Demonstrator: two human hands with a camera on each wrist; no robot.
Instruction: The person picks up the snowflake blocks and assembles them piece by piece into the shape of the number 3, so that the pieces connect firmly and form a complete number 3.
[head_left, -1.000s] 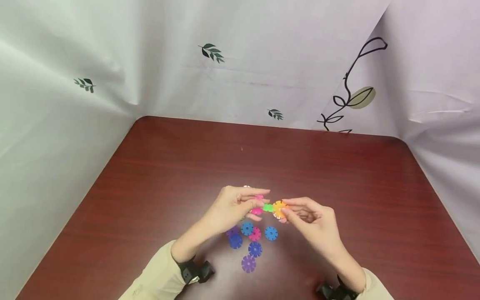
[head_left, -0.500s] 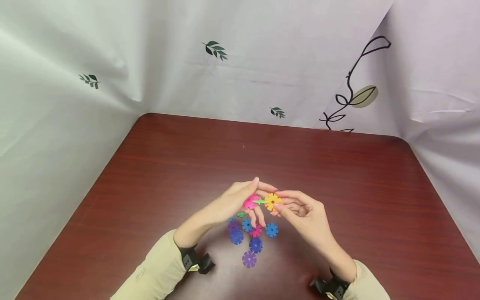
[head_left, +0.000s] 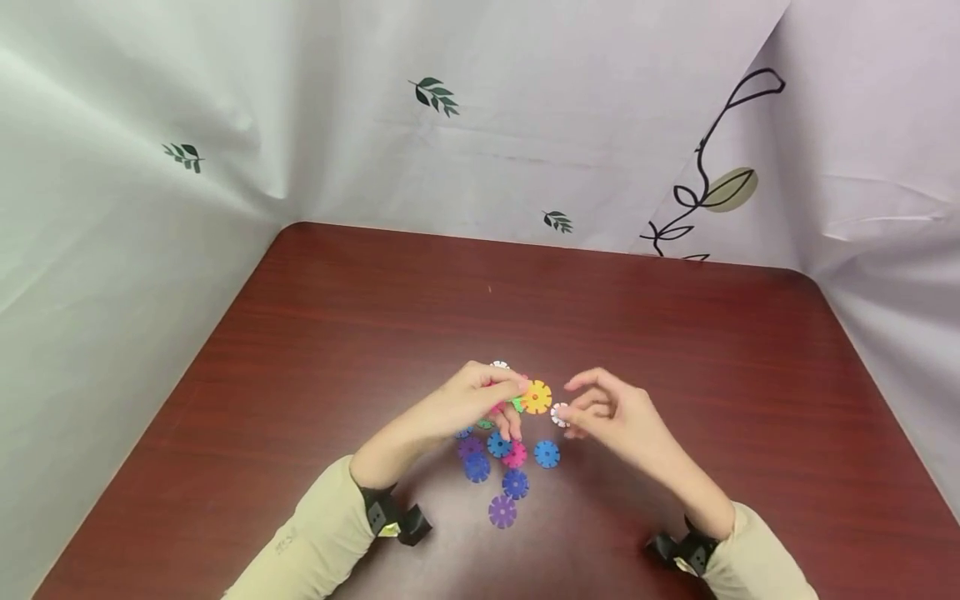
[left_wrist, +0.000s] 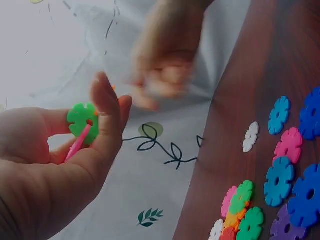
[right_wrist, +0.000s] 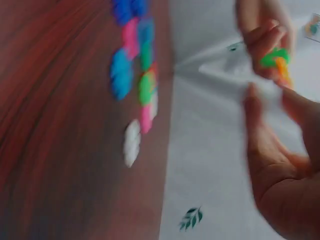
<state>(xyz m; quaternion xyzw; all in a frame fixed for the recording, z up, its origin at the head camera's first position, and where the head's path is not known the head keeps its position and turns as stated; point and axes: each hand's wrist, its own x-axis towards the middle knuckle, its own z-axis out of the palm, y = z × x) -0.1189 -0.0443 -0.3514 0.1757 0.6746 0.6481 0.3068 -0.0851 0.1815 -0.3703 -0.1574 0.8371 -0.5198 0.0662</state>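
My left hand (head_left: 463, 410) holds a small joined piece of notched, flower-shaped plastic discs above the table. In it a green disc (left_wrist: 77, 119) is slotted with a pink disc (left_wrist: 77, 146), seen edge-on in the left wrist view. A yellow-orange disc (head_left: 537, 397) sticks out to the right, past the thumb. My right hand (head_left: 626, 414) is just to the right, apart from the piece, its fingers bent loosely with nothing between them. Beyond its thumb in the head view shows a white disc (head_left: 559, 414), which lies on the table. Fingers partly hide the pink disc.
Loose discs lie on the dark red wooden table (head_left: 360, 317) below the hands, among them a purple disc (head_left: 502, 511), a blue disc (head_left: 547, 454) and a pink disc (head_left: 514, 454). Pale cloth (head_left: 495, 125) with leaf prints hangs around the table's back and sides.
The right hand, which pinched the yellow-orange disc, has let go of it and moved off to the right. The left hand has turned the joined discs and keeps hold of them.
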